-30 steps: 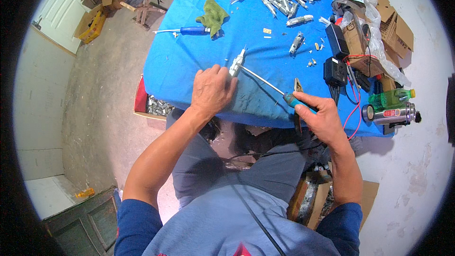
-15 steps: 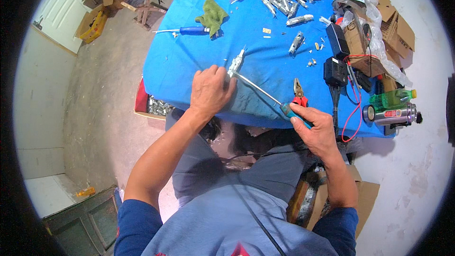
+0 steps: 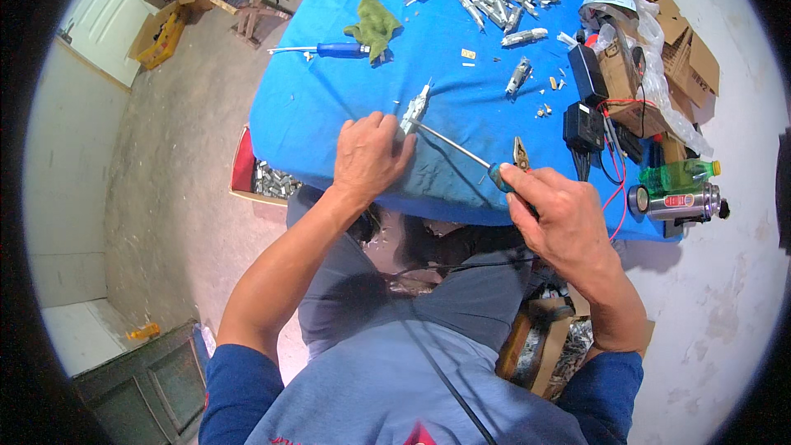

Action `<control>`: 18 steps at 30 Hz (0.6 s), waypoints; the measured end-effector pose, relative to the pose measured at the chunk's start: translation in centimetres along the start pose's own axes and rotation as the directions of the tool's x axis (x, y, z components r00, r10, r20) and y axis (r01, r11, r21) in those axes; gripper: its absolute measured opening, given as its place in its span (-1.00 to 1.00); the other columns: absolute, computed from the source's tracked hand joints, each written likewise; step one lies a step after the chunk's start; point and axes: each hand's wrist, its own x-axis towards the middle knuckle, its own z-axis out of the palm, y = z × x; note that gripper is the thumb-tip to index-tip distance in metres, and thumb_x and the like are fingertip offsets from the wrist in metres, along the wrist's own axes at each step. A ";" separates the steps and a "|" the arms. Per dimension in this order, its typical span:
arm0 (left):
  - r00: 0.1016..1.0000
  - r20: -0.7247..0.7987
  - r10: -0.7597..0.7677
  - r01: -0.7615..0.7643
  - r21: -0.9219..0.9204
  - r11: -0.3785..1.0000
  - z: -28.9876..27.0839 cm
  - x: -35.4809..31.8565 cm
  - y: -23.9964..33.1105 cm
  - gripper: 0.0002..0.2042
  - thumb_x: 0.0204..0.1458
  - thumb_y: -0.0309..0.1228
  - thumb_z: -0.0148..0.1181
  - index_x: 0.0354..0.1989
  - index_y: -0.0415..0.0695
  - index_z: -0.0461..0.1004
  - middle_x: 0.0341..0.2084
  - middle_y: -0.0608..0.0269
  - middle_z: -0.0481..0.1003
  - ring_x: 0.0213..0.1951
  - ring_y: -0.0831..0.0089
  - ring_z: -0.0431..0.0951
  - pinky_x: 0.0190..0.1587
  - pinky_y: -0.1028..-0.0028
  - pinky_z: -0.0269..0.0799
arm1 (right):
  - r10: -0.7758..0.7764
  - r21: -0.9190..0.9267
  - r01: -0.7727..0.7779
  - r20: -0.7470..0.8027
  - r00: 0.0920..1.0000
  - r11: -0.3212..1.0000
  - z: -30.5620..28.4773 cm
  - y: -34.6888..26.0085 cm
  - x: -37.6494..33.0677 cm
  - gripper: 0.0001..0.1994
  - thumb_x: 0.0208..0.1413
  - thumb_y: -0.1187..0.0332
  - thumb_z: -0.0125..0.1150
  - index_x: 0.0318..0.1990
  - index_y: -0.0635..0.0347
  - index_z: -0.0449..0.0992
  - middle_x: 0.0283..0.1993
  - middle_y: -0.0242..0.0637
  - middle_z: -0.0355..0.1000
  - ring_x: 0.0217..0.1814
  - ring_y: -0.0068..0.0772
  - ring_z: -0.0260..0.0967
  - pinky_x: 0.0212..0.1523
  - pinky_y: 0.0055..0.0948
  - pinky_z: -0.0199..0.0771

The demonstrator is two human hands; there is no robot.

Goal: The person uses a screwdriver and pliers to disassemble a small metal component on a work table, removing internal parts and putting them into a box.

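Note:
Near the front edge of the blue cloth, my left hand (image 3: pixel 369 156) holds down a slim white and grey part (image 3: pixel 415 109), its thin tip pointing away from me. The fingers cover the part's near end. In my right hand (image 3: pixel 560 210) is a screwdriver (image 3: pixel 455 145) with a teal handle and long metal shaft. Its shaft slants left, and the tip meets the part just beside my left fingers. A pair of pliers (image 3: pixel 520 153) lies just beyond my right hand, its handles now hidden behind the hand.
More such parts (image 3: pixel 494 2) are heaped at the back. A blue-handled screwdriver (image 3: pixel 342 50) and green cloth (image 3: pixel 375 25) lie at left. Black power adapters (image 3: pixel 583 126), a green bottle (image 3: pixel 680 173) and a steel flask (image 3: pixel 682 201) line the right edge. Below left stands a box of metal pieces (image 3: pixel 276 181).
My right hand has shifted up and turned over further on the screwdriver handle, covering the pliers' red grips. The right elbow has swung outward. My left hand keeps its hold.

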 end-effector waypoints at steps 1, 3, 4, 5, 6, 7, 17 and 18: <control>1.000 0.000 -0.001 0.001 0.002 1.000 0.0 0.0 0.0 -0.71 0.05 -0.22 0.29 -0.47 -0.17 0.40 -0.52 0.09 0.40 -0.42 0.06 0.45 -0.30 0.19 0.25 | 0.006 0.003 -0.006 0.020 1.000 1.000 0.0 0.1 0.2 -0.70 0.06 0.41 0.29 -0.02 0.18 0.58 -0.39 -0.11 0.49 -0.41 0.02 0.48 -0.38 -0.10 0.47; 1.000 0.005 -0.015 0.015 0.005 1.000 0.0 -0.1 -0.1 -0.71 0.05 -0.22 0.29 -0.47 -0.17 0.39 -0.52 0.08 0.40 -0.42 0.06 0.45 -0.30 0.18 0.25 | 0.016 0.005 -0.016 0.060 0.998 1.000 0.0 0.4 0.7 -0.69 0.07 0.39 0.28 0.00 0.19 0.60 -0.37 -0.06 0.52 -0.41 0.02 0.49 -0.37 -0.14 0.49; 1.000 0.006 -0.023 0.023 0.005 1.000 0.0 -0.1 -0.2 -0.71 0.05 -0.22 0.29 -0.47 -0.17 0.39 -0.52 0.08 0.40 -0.42 0.06 0.45 -0.31 0.18 0.25 | 0.056 0.105 -0.061 0.052 0.997 0.993 0.3 1.0 0.7 -0.68 0.08 0.38 0.27 0.01 0.19 0.60 -0.35 -0.04 0.53 -0.41 -0.01 0.50 -0.37 -0.17 0.49; 1.000 -0.010 -0.014 0.014 -0.009 1.000 0.1 -0.2 -0.2 -0.71 0.05 -0.22 0.29 -0.47 -0.17 0.39 -0.52 0.08 0.40 -0.42 0.05 0.45 -0.31 0.18 0.25 | 0.096 0.204 -0.104 0.049 0.994 0.973 0.9 2.1 0.5 -0.67 0.09 0.37 0.26 0.02 0.20 0.60 -0.33 -0.01 0.55 -0.40 -0.04 0.51 -0.36 -0.19 0.49; 1.000 -0.029 0.002 -0.002 -0.027 1.000 0.4 0.1 -0.2 -0.71 0.05 -0.22 0.28 -0.47 -0.17 0.38 -0.52 0.07 0.40 -0.42 0.05 0.45 -0.32 0.17 0.25 | 0.142 0.297 -0.148 0.043 0.989 0.943 1.6 3.4 0.1 -0.67 0.10 0.36 0.25 0.04 0.20 0.60 -0.31 0.01 0.56 -0.40 -0.07 0.52 -0.36 -0.21 0.50; 0.999 -0.041 0.012 -0.014 -0.037 0.999 0.5 -0.1 -0.2 -0.71 0.05 -0.22 0.28 -0.47 -0.17 0.38 -0.52 0.07 0.41 -0.42 0.05 0.45 -0.32 0.17 0.24 | 0.124 0.367 -0.114 -0.003 0.992 0.923 2.7 4.6 -0.6 -0.66 0.14 0.33 0.24 0.04 0.24 0.61 -0.29 -0.03 0.61 -0.48 -0.34 0.51 -0.45 -0.39 0.45; 0.998 -0.037 -0.057 0.057 0.002 0.998 0.4 -0.1 -0.2 -0.71 0.04 -0.23 0.29 -0.48 -0.16 0.38 -0.52 0.08 0.43 -0.43 0.03 0.45 -0.31 0.16 0.28 | 0.470 0.775 -0.580 0.426 0.773 0.252 6.5 6.8 -3.1 -0.63 0.20 0.31 0.26 0.11 0.31 0.54 -0.37 -0.25 0.55 -0.56 -0.60 0.37 -0.57 -0.60 0.33; 0.998 -0.032 -0.059 0.059 0.010 0.998 0.4 -0.1 -0.2 -0.71 0.03 -0.23 0.30 -0.49 -0.16 0.38 -0.52 0.08 0.43 -0.43 0.03 0.45 -0.31 0.16 0.28 | 0.455 0.771 -0.558 0.397 0.797 0.306 6.5 6.8 -3.1 -0.63 0.19 0.30 0.27 0.10 0.29 0.55 -0.37 -0.25 0.56 -0.52 -0.55 0.41 -0.53 -0.56 0.38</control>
